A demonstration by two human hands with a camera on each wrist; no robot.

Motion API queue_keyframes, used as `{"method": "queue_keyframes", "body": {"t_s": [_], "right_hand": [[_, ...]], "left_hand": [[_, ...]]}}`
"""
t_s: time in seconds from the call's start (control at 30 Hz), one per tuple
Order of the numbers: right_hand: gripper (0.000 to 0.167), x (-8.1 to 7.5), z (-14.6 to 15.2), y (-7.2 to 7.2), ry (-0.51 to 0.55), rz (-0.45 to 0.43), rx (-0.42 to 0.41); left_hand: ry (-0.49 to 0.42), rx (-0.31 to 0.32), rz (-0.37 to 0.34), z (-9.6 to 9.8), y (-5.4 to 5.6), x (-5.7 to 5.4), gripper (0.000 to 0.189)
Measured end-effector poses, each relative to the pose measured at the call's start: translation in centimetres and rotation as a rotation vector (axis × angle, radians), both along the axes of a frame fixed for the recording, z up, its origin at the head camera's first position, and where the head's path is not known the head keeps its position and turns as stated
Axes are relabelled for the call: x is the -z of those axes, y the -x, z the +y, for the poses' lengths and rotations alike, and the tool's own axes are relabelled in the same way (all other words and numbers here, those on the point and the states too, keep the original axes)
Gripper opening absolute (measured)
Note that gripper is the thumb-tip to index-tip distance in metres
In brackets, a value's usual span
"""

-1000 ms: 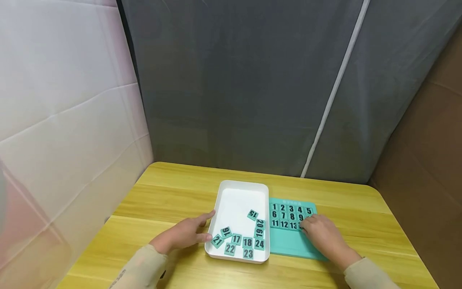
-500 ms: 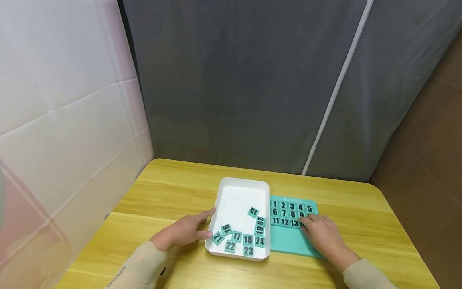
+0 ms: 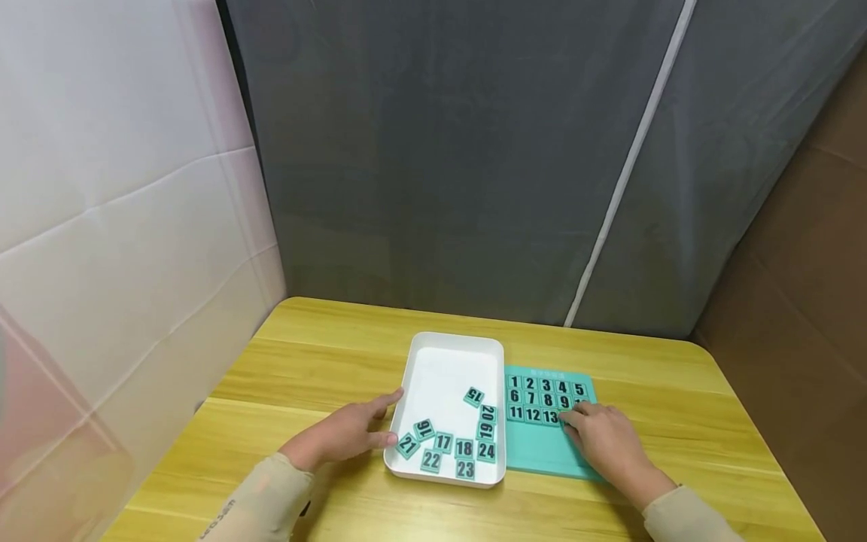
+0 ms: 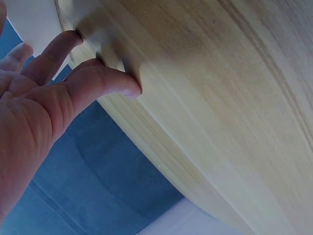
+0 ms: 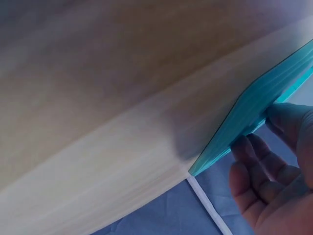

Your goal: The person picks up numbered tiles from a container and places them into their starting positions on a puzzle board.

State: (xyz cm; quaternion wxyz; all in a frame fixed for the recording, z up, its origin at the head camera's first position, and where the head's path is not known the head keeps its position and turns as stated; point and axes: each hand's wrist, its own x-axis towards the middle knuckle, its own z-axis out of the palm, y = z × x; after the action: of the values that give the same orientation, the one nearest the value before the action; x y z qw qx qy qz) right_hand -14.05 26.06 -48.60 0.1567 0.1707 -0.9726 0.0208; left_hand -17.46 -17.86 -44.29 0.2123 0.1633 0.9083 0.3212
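This is looking like a small screened-off booth, though what building is holding it is staying unclear. A grey curtain [image 3: 440, 165] with a white strip [image 3: 629, 162] is hanging behind the wood-grain surface [image 3: 325, 354]; a pale, creased sheet [image 3: 129, 248] is closing the left, a brown sheet [image 3: 799, 263] the right.

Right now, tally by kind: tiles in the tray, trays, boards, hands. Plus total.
Number tiles in the tray: 10
White tray: 1
Teal board: 1
Left hand and right hand: 2
Total: 14
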Motion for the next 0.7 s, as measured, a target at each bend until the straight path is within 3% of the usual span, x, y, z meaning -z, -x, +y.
{"method": "queue_keyframes", "body": {"t_s": [0.23,0.37,0.7], "right_hand": [[0.019,0.03,-0.4,0.11,0.098,-0.057,0.027],[0.019,0.08,-0.55,0.26,0.098,-0.08,0.044],[0.018,-0.47,-0.67,0.6,0.142,-0.067,0.054]], "left_hand": [[-0.012,-0.002,-0.003,0.04,-0.11,-0.12,0.081],[-0.004,0.002,-0.005,0.01,-0.11,-0.09,0.081],[0.006,0.009,0.003,-0.09,0.04,-0.14,0.08]]}}
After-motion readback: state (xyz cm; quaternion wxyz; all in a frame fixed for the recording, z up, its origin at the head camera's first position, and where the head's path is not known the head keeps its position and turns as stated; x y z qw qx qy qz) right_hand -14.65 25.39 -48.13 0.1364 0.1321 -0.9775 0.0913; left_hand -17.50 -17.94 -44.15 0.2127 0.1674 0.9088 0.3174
